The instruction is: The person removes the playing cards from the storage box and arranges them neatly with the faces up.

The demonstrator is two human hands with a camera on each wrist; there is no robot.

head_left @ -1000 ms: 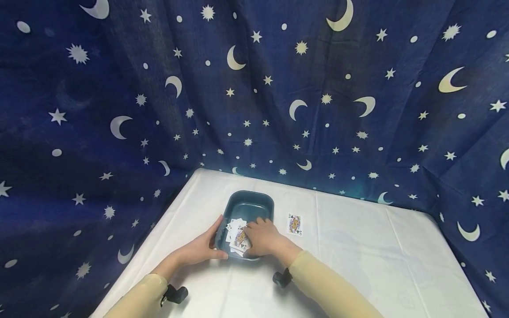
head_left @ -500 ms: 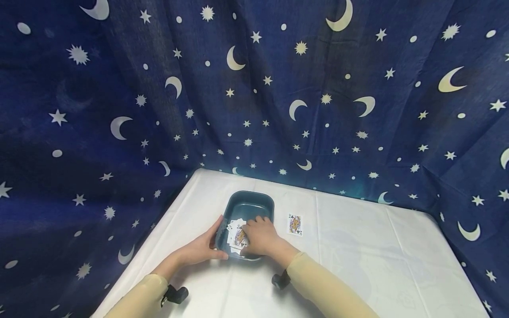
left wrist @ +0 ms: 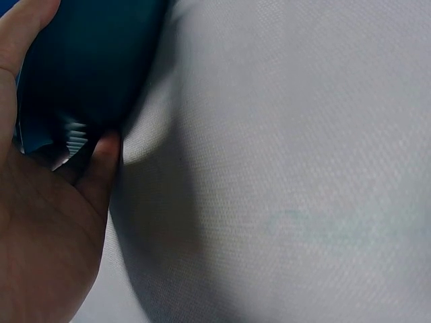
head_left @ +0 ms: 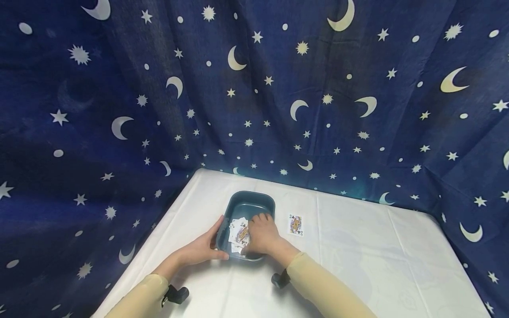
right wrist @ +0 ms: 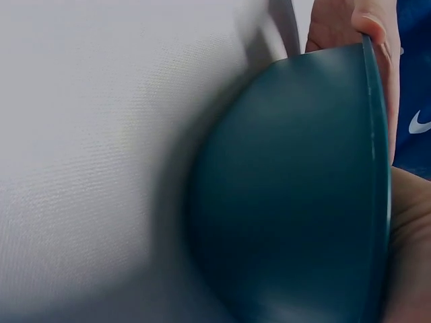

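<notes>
A dark teal tray stands on the white table. My left hand grips its near left corner, thumb along the near wall; the left wrist view shows the palm against the tray's outer wall. My right hand is inside the tray, its bent fingers holding a loose bunch of playing cards that fans out to its left. The thumb is hidden. The right wrist view shows mostly the tray's outer wall.
One face card lies face up on the table just right of the tray. A dark blue cloth with moons and stars hangs around the table's back and sides. Bare tablecloth stretches to the right.
My right hand has slid a little farther into the tray, and the cards have shifted with it. The left hand and the tray have stayed put.
</notes>
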